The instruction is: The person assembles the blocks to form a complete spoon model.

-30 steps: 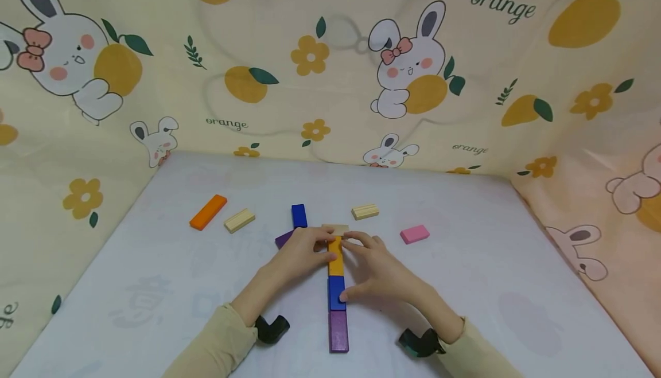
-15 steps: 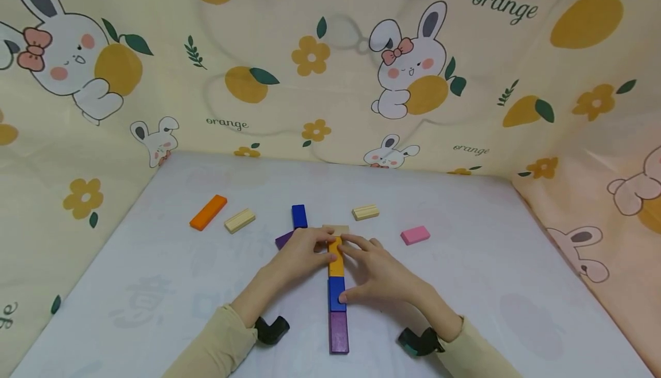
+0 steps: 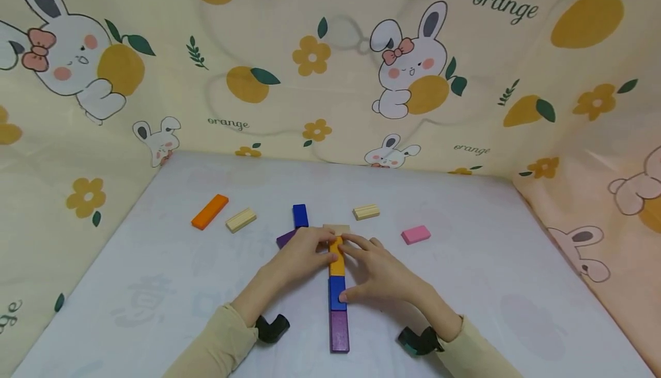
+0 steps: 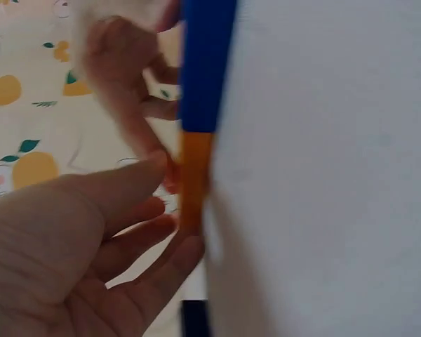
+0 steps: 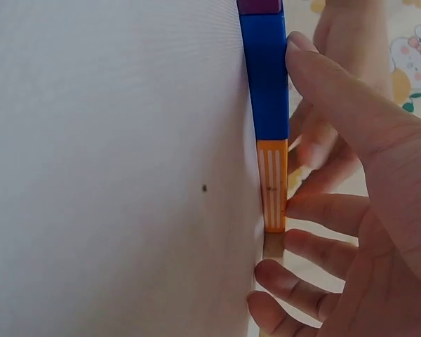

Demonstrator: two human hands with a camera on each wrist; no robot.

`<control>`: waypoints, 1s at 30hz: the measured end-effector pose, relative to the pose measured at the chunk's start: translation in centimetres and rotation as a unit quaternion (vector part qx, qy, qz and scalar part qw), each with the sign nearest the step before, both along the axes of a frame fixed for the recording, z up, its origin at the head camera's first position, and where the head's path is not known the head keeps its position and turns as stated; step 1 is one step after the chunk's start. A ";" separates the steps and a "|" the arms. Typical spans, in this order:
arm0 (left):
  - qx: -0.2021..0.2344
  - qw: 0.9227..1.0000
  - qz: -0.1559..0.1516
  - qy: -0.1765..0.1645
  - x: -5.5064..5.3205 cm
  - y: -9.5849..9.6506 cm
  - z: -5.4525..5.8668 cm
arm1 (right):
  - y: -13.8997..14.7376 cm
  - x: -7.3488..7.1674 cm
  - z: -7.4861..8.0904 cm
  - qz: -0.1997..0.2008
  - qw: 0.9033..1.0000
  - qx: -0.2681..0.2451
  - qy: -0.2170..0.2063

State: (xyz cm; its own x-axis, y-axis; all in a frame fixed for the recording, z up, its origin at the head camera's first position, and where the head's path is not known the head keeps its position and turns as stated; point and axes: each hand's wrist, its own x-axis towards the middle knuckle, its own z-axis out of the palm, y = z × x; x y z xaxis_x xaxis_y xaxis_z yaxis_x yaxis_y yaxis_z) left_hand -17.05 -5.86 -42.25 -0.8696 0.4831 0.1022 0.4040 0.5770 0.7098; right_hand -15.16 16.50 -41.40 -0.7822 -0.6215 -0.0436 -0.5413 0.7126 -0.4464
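Several blocks lie end to end in a row: a purple block (image 3: 339,332) nearest, then a blue block (image 3: 337,293) and a yellow-orange block (image 3: 337,263). A plain wooden block (image 3: 338,229) lies crosswise at the far end. From the left, my left hand (image 3: 299,254) touches the yellow-orange block with thumb and fingertips. My right hand (image 3: 382,275) is on the opposite side, its thumb against the blue block and its fingertips by the yellow-orange block's right edge. The right wrist view shows the right fingers (image 5: 316,207) spread and loosely bent along the row.
Loose blocks lie farther back: an orange one (image 3: 209,211), a plain wooden one (image 3: 240,220), a blue one (image 3: 300,215), a partly hidden purple one (image 3: 284,239), another wooden one (image 3: 366,211) and a pink one (image 3: 415,234). A patterned cloth (image 3: 279,34) walls the white table.
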 end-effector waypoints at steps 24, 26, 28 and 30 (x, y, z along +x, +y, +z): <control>0.049 0.961 0.266 -0.052 -1.5 -24.2 0.7 | -0.3 0.1 -0.2 -0.013 1.000 0.013 -0.010; 0.047 0.963 0.258 -0.062 -1.6 -24.4 0.5 | -0.3 0.1 -0.1 -0.015 1.000 0.014 -0.011; 0.046 0.965 0.249 -0.065 -1.9 -24.5 0.4 | -0.3 0.1 -0.1 -0.017 1.000 0.013 -0.012; 0.045 0.967 0.242 -0.065 -2.1 -24.5 0.2 | -0.3 0.0 -0.1 -0.017 1.000 0.010 -0.011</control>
